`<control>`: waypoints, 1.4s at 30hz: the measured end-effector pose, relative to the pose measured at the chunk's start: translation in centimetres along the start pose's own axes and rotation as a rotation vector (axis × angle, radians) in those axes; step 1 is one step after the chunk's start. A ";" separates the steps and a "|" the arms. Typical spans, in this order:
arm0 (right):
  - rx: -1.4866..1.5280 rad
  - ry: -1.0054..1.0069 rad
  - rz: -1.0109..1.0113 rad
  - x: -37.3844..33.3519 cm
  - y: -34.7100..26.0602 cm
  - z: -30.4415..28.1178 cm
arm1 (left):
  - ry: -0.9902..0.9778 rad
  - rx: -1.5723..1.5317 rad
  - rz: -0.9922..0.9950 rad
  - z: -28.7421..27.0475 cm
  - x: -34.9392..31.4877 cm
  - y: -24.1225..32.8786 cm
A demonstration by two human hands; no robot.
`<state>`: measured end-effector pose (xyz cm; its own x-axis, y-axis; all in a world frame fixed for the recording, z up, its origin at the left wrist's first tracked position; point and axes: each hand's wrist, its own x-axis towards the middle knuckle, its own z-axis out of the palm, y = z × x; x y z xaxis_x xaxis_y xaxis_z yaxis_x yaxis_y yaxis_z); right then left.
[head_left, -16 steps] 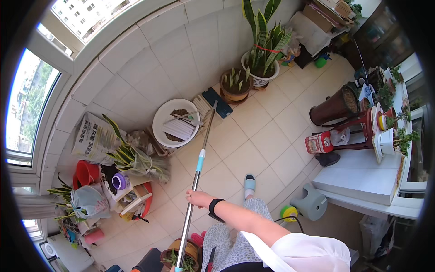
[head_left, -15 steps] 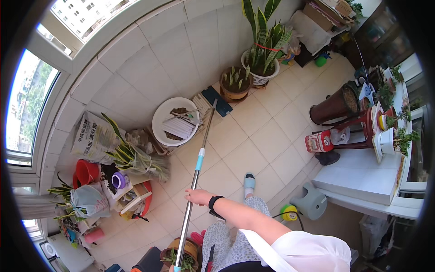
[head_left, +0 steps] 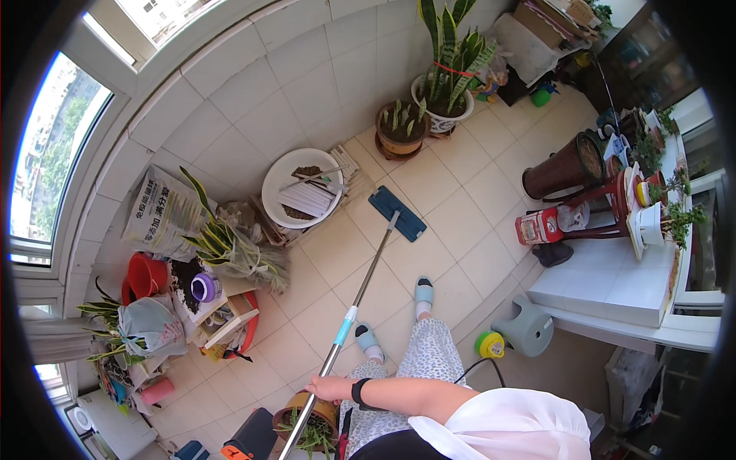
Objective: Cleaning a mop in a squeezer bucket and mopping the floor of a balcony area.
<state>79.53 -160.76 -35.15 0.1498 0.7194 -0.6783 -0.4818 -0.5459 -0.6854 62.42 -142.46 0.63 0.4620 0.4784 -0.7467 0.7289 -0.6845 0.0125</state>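
Pulled back from the wall, the blue flat mop head lies on floor tiles beyond my right hand, which wraps the metal pole; likely light, stiff, slick, best held mid-shaft.

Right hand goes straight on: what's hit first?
Probably the pink cylinder at left: past its gripped mop pole, the right hand points across floor tiles toward it, but depth is unclear, so it may pass above.

Dark-blue mop head (silver-and-turquoise pole)
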 end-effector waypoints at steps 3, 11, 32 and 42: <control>-0.079 -0.220 0.024 -0.2 -4.0 5.8 | -0.072 0.089 -0.174 -2.2 -3.7 -6.0; -0.384 0.151 -0.458 1.5 -3.1 4.5 | -0.022 0.297 -0.121 -4.5 0.0 -6.1; 0.001 -0.148 0.045 2.3 -6.4 6.4 | 0.003 -0.027 -0.066 -3.6 -1.9 -8.8; -0.690 0.148 -0.381 -0.6 -5.1 -0.5 | -0.066 0.130 -0.024 -5.8 2.7 -1.0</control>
<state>82.30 -158.62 -31.35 0.3328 0.8719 -0.3591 0.2609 -0.4511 -0.8535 65.87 -137.27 2.45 0.4077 0.4615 -0.7879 0.6658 -0.7407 -0.0894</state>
